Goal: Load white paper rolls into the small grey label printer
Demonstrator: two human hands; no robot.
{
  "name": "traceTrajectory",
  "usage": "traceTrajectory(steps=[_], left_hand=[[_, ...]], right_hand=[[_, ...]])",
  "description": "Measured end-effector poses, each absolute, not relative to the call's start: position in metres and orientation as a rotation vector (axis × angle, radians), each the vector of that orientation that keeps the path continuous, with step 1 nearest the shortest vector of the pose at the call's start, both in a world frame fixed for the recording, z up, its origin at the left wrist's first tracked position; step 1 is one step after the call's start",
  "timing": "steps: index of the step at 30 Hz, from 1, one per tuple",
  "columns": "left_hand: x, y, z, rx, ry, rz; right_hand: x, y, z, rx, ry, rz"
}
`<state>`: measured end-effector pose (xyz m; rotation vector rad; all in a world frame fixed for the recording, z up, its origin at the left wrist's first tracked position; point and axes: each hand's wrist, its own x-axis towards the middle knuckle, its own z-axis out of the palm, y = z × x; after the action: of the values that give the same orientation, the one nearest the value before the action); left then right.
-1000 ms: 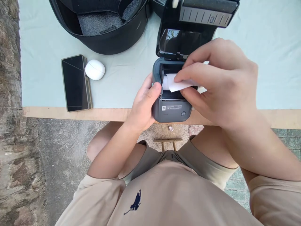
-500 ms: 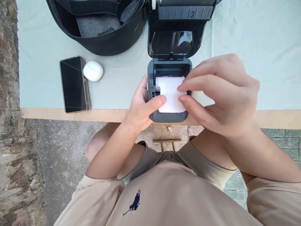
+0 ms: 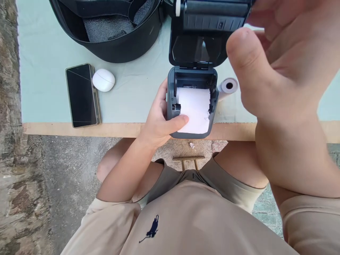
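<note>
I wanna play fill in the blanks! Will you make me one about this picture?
1. The left hand holds the printer, its thumb on white ____.
2. The lid is ____, not shut.
3. The phone lies to the ____ of the white oval thing.
4. The white roll is to the ____ of the printer.

Missing words: paper, open, left, right.

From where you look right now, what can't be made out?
Head view:
Left hand: fingers mostly hidden by the printer.
Right hand: upper part cut off by top edge.
Black case: far side cut off, same edge.
White roll: partly behind printer.
Small print: unreadable.
</note>
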<state>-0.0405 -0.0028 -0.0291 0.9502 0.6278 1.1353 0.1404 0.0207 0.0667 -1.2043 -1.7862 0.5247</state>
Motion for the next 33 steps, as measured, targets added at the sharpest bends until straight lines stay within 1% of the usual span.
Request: traceTrajectory(steps=[4, 10, 18, 21, 26, 33], left_hand=[[-0.042, -0.004, -0.032, 0.973, 0.607, 1.131], [-0.043, -0.009, -0.019, 0.924, 0.658, 1.094], [-0.037, -0.01, -0.006, 0.763, 0.63, 1.141], [-0.037, -0.012, -0.005, 0.735, 0.629, 1.113], [-0.038, -0.013, -0.004, 0.744, 0.591, 1.107], [-0.036, -0.014, 0.004, 0.702, 0.703, 1.086]], right_hand=[[0.142, 0.019, 0.062, -1.112, -2.017, 0.359], [0.151, 0.01, 0.048, -0.822, -2.262, 0.242], [0.148, 0.003, 0.054, -0.995, -2.196, 0.259], [0.148, 0.001, 0.057, -1.055, -2.242, 0.321], [0.151, -0.002, 0.06, -1.075, -2.307, 0.384], [0.153, 0.001, 0.055, -1.077, -2.289, 0.427]])
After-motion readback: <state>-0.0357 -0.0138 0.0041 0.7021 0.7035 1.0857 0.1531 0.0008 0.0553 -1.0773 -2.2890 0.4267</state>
